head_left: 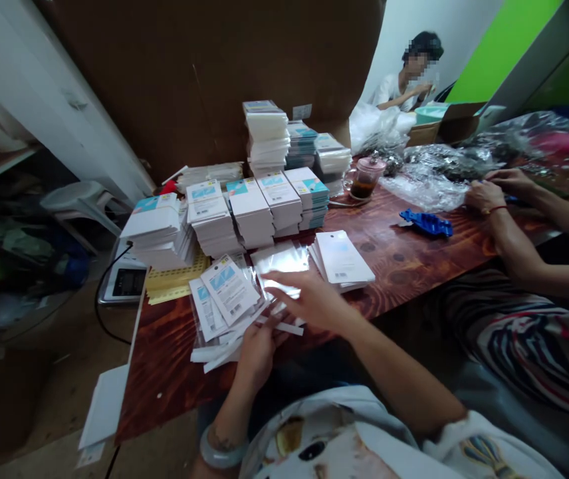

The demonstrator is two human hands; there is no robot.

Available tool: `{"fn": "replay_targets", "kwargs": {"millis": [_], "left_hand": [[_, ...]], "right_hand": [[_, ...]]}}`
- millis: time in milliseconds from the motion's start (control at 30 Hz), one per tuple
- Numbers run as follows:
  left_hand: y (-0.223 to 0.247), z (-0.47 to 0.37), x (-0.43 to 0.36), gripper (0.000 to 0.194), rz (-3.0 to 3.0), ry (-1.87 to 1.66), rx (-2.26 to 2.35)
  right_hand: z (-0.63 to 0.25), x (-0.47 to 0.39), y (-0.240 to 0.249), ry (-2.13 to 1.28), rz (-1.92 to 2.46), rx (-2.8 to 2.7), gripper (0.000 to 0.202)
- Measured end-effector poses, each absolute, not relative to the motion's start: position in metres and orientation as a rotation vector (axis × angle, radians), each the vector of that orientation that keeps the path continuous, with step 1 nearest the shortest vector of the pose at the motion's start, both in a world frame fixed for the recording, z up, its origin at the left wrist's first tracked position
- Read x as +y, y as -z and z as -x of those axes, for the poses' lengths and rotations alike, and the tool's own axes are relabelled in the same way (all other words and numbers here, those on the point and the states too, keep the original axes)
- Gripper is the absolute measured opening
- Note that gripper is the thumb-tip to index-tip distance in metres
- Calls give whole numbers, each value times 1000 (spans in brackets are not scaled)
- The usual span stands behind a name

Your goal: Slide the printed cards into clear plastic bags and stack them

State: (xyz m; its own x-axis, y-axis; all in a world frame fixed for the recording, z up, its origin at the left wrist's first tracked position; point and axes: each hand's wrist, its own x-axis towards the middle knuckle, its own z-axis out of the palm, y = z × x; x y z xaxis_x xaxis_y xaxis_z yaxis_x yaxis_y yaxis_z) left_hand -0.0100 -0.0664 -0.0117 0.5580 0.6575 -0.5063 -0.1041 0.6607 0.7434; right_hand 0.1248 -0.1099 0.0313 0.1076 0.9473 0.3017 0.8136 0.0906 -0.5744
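My left hand [258, 349] is at the table's front edge, its fingers closed at the ends of white strips and clear packets; what exactly it grips is partly hidden. Above and to its right, my right hand [309, 299] reaches over clear plastic sleeves [284, 259] with its fingers spread and nothing visible in them. Packaged cards with blue print [229, 289] lie in a loose pile left of the hands. Just right of the sleeves is a stack of white cards [341, 258].
Bundled card stacks [252, 209] stand behind the hands, with taller stacks [267, 136] further back. A lidded cup of dark liquid [364, 178] and a blue plastic part [427, 223] are to the right. Another person's hands [486, 196] work beside crumpled plastic; another person sits behind.
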Motion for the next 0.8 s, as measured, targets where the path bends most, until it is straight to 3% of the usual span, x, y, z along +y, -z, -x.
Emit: {"fn": "replay_targets", "kwargs": {"millis": [33, 100, 167, 333, 800], "left_hand": [[10, 10, -67, 37, -719, -485, 850], [7, 9, -68, 41, -730, -458, 818], [5, 9, -68, 44, -731, -445, 812], [3, 12, -65, 48, -720, -441, 789], [4, 3, -89, 73, -668, -462, 705]], "right_hand": [[-145, -121, -31, -248, 1814, -1703, 37], [-184, -144, -28, -221, 2087, -1720, 71], [-214, -161, -25, -215, 2295, -1653, 81], [-236, -171, -24, -273, 2381, -1549, 56], [-242, -167, -16, -247, 2353, -1587, 47]]}}
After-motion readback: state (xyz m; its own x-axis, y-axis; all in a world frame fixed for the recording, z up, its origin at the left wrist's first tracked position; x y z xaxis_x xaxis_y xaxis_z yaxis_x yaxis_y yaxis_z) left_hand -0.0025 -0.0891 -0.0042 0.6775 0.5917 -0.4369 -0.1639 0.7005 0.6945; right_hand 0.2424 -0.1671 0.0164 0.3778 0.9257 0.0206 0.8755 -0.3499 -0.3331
